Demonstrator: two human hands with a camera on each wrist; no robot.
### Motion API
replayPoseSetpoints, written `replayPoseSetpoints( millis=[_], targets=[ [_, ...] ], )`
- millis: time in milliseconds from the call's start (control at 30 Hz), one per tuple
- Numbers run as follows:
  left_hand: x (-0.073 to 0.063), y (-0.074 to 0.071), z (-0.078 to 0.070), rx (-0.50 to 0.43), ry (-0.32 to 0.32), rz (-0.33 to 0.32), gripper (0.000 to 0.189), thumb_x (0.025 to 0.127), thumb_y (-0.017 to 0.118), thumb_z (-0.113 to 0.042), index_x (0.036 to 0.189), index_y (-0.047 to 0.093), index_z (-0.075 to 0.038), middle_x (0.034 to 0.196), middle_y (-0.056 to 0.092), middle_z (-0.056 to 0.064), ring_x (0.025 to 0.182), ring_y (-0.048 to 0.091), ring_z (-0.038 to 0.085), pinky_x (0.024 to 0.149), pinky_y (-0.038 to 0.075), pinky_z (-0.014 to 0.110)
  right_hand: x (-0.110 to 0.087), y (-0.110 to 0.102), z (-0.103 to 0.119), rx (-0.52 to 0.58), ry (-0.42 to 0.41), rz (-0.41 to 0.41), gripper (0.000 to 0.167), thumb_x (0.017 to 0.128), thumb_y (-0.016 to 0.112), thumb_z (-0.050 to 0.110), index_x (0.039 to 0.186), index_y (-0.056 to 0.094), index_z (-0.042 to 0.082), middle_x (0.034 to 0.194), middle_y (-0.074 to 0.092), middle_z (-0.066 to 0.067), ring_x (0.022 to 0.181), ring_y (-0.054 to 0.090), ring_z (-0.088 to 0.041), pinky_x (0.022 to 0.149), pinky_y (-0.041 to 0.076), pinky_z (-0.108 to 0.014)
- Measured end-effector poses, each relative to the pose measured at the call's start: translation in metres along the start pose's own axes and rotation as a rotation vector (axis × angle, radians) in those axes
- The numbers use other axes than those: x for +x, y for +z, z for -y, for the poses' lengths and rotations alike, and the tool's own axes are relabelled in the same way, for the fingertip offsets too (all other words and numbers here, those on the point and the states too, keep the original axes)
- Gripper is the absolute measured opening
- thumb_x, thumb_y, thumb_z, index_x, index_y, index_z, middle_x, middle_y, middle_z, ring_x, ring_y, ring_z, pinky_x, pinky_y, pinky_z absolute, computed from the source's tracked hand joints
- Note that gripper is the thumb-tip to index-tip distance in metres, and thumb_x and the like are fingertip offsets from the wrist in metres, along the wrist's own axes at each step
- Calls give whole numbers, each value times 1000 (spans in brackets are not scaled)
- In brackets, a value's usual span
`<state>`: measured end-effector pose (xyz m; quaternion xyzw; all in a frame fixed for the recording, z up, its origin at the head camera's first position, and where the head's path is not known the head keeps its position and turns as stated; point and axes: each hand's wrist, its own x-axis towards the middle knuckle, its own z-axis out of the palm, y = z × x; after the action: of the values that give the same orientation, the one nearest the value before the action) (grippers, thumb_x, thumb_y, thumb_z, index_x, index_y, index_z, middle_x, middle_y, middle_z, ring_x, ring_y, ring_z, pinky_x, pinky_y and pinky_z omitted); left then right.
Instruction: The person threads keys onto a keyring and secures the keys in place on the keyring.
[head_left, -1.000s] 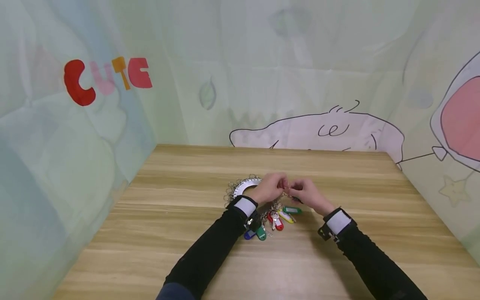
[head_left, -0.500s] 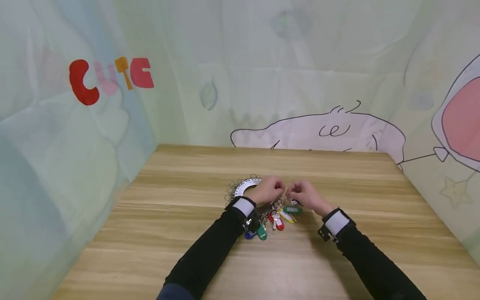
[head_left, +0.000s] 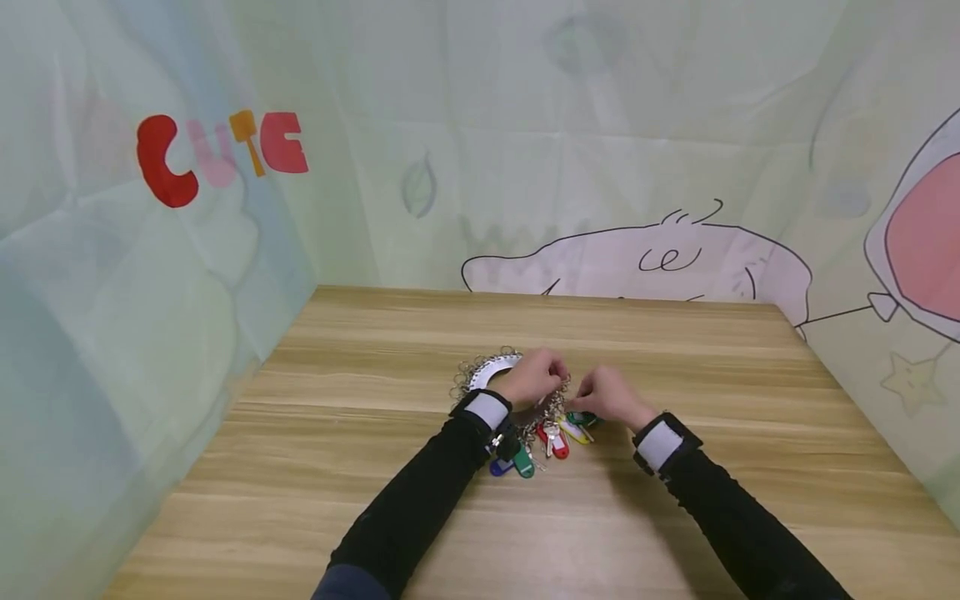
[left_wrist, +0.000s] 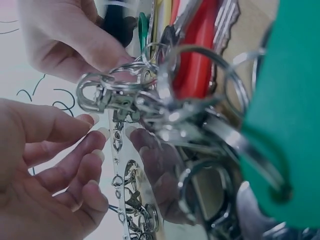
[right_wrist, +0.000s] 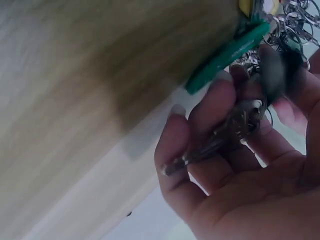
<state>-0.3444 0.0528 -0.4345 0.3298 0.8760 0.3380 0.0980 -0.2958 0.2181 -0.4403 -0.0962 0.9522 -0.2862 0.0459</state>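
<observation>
A shiny ring-shaped key holder point(head_left: 487, 368) lies on the table, with small metal clips and split rings all round its edge. My left hand point(head_left: 529, 379) is over its right part; in the left wrist view the fingers point(left_wrist: 82, 165) are loosely bent beside a metal clip point(left_wrist: 92, 95), nothing between them. Close to the right of that hand, my right hand point(head_left: 611, 396) holds a key point(right_wrist: 210, 147) across its curled fingers, with a dark blurred tag point(right_wrist: 277, 75) at the thumb. A green key tag point(right_wrist: 230, 57) lies right by its fingertips.
Keys with a red tag point(head_left: 559, 447), a yellow tag point(head_left: 573, 432), a green tag point(head_left: 523, 461) and a blue tag point(head_left: 501, 467) hang off the holder's near side. A wood-grain table point(head_left: 360, 500) bears it all. Printed cloth walls point(head_left: 420, 125) stand behind and beside the table.
My right hand has parted from the left, moving slightly right and then down to the near green tag. The left hand has stayed almost in place over the holder.
</observation>
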Motion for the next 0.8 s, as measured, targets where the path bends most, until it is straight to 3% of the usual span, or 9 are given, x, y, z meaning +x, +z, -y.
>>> replayPoseSetpoints(
  millis=[100, 367, 600, 700, 800],
  targets=[
    [0, 0, -1, 6, 2, -9, 18, 86, 56, 2, 99, 68, 0, 96, 70, 12, 83, 60, 16, 72, 48, 23, 1, 0, 2, -28, 12, 14, 24, 79, 74, 16, 61, 68, 4, 50, 50, 7, 45, 39, -6, 44, 29, -20],
    [1, 3, -1, 14, -13, -10, 16, 85, 58, 0, 97, 68, -1, 95, 70, 11, 83, 60, 16, 72, 48, 22, 1, 0, 5, -36, 92, 54, 10, 78, 69, 8, 73, 72, -1, 65, 68, -7, 54, 57, -11, 50, 46, -22],
    [-1, 1, -4, 17, -14, 7, 19, 86, 57, 1, 101, 68, 1, 97, 69, 11, 85, 60, 17, 74, 48, 23, 2, -3, 6, -42, 100, 87, 17, 82, 65, 7, 68, 69, 0, 56, 59, -1, 48, 48, -9, 46, 37, -20],
    [-2, 0, -4, 24, -8, 4, 19, 86, 57, 0, 102, 67, 1, 98, 69, 12, 86, 61, 18, 75, 49, 25, 3, -3, 1, 16, 56, 40, 22, 84, 61, 7, 63, 62, 2, 52, 49, 4, 46, 41, -7, 44, 32, -20],
    [-2, 0, -2, 30, -11, -5, 18, 89, 59, -4, 104, 66, 1, 98, 68, 13, 86, 61, 19, 74, 50, 25, 6, -1, -5, 93, 3, -80, 19, 86, 58, 7, 68, 59, 1, 56, 46, 3, 49, 40, -8, 46, 32, -21]
  ],
)
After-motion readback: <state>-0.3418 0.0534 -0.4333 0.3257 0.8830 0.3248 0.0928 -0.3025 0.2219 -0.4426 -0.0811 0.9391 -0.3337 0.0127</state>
